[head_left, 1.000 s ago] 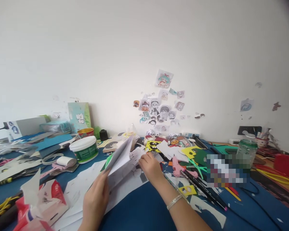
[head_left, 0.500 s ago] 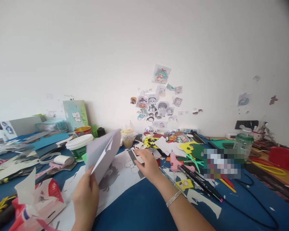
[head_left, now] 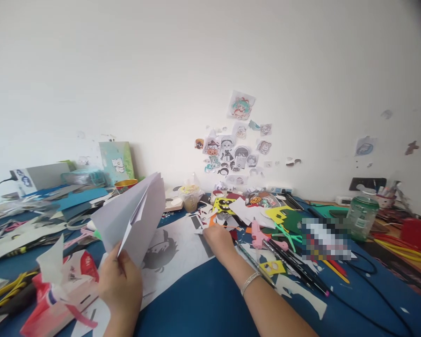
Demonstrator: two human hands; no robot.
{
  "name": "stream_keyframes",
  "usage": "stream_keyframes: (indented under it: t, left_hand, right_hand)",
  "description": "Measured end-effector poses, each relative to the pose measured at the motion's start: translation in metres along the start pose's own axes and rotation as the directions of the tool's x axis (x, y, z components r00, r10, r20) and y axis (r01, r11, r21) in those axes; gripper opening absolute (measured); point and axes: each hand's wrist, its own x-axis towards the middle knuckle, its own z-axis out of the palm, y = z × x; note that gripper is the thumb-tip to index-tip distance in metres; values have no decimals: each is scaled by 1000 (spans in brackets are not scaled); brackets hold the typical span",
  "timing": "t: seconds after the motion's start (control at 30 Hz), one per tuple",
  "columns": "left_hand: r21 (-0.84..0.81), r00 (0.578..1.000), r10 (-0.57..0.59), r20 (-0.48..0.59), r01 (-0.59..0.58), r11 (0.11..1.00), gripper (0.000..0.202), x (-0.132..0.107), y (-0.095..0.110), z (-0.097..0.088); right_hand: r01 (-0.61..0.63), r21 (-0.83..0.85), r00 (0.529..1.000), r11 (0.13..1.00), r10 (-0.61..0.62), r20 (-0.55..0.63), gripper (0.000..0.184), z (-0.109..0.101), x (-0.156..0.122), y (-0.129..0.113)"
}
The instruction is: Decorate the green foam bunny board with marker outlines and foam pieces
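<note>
My left hand (head_left: 121, 283) grips a few folded sheets of white paper (head_left: 133, 217), held upright above the table. Under and beside them lies a large printed sheet (head_left: 185, 255) with a grey cartoon figure's head on it. At the far right part of that sheet, by its dark grey strip, is my right hand (head_left: 219, 243), with a bracelet (head_left: 250, 283) on the wrist. Its fingers are closed and pointed down among paper scraps; what they pinch, if anything, is hidden. An orange scrap (head_left: 215, 220) lies just beyond the fingertips.
A pink glue gun (head_left: 257, 234), green scissors (head_left: 289, 238) and black markers (head_left: 294, 267) lie to the right. A red-and-white tissue pack (head_left: 63, 290) sits at the left front. Behind stand a plastic cup (head_left: 190, 201) and a green-lidded jar (head_left: 363, 217).
My right hand's spread fingers have closed over the scraps at the sheet's edge. The papers in my left hand have swung left and opened out. The view has shifted slightly left.
</note>
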Motion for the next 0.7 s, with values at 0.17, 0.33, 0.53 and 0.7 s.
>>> stream_keyframes:
  t: [0.17, 0.33, 0.53, 0.7]
  left_hand:
    - [9, 999, -39, -18, 39, 999, 38, -1, -3, 1]
    - [7, 1000, -7, -30, 7, 1000, 36, -2, -5, 0]
    - [-74, 984, 120, 130, -111, 991, 34, -3, -2, 0]
    - [-161, 931, 253, 263, -216, 963, 32, -7, -2, 2]
  right_hand:
    - [-90, 21, 990, 996, 92, -107, 24, -18, -4, 11]
    - [249, 359, 923, 899, -333, 192, 54, -24, -19, 5]
    - [227, 387, 880, 894, -358, 312, 46, -18, -19, 0]
    - [272, 312, 911, 911, -347, 221, 30, -10, -15, -2]
